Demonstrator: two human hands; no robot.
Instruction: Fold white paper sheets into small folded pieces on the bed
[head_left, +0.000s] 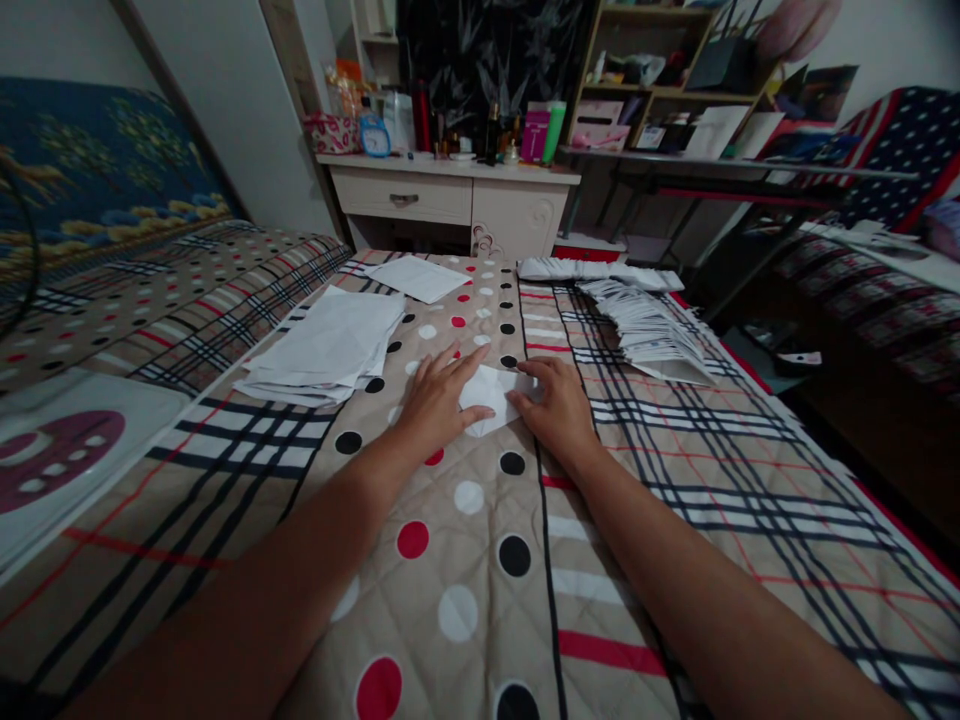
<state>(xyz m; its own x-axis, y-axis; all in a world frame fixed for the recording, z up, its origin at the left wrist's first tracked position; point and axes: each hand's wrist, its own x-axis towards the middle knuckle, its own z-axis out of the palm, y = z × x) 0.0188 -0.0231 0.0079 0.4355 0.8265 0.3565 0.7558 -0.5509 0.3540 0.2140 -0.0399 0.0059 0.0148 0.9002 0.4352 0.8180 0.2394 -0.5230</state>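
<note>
A small folded piece of white paper [491, 393] lies on the patterned bedspread between my hands. My left hand [439, 395] rests at its left side, fingers stretched out and spread, with the thumb and fingertips touching the paper. At the right edge, my right hand [559, 405] has its fingers bent, thumb and forefinger on the paper. Part of the sheet is hidden under the right fingers. To the left is a stack of white sheets [330, 340], with a few more sheets [420, 277] beyond it. A row of folded white papers [649, 325] lies at the far right.
Another bundle of folded papers [592, 271] lies across the back of the bedspread [480, 560]. On the left is a white plastic-looking package [67, 440] with a maroon print. A white dresser [450, 200] holding bottles and a blue clock [373, 133] stands behind the bed.
</note>
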